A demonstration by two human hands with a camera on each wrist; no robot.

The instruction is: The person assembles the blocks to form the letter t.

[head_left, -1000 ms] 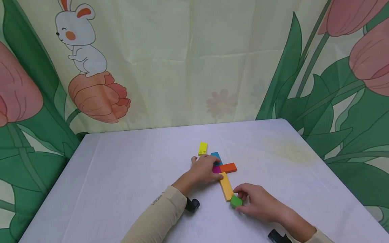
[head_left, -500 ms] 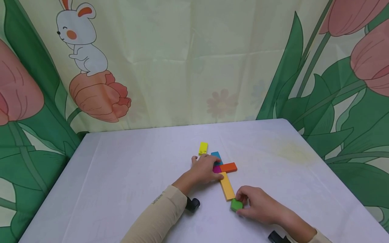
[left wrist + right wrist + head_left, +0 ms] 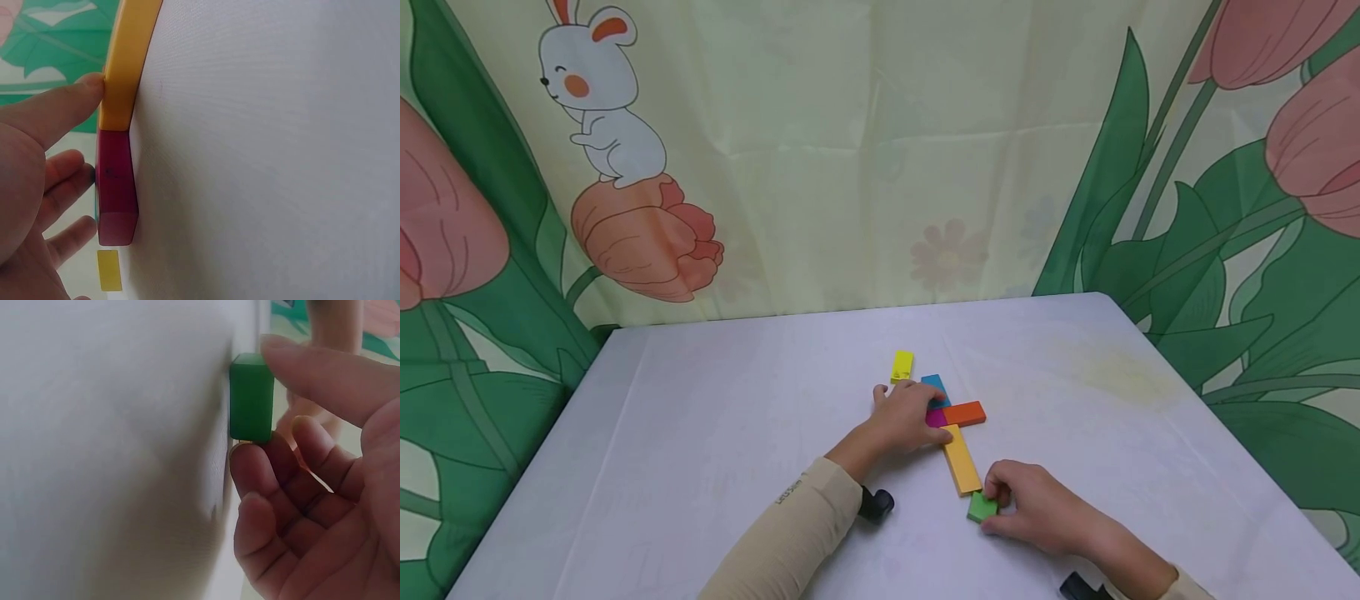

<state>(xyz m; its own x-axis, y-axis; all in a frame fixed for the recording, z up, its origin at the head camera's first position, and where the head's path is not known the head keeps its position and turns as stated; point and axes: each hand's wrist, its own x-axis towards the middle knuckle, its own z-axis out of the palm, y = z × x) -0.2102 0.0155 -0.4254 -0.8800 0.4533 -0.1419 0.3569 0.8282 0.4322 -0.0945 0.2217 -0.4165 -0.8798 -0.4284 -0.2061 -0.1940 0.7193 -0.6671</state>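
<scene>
My left hand (image 3: 901, 418) rests over a row of coloured blocks. Its thumb touches the top of a long yellow-orange block (image 3: 128, 69), while the other fingers reach over a magenta block (image 3: 117, 175) and toward a blue block (image 3: 936, 385). An orange block (image 3: 964, 413) lies at right angles beside the magenta one. At the near end of the yellow-orange block, my right hand (image 3: 1041, 507) pinches a small green block (image 3: 252, 400) between thumb and fingers. The green block sits low, at or very near the tabletop, close against the yellow-orange block's end.
A small bright yellow block (image 3: 902, 366) lies apart, beyond the left hand. The white-covered table (image 3: 700, 433) extends around the blocks. Behind it hangs a curtain (image 3: 820, 167) printed with a rabbit and tulips.
The green block has gone from tilted against the yellow-orange block to lying flatter by its near end. The right hand has shifted slightly with it. The left hand stays in place.
</scene>
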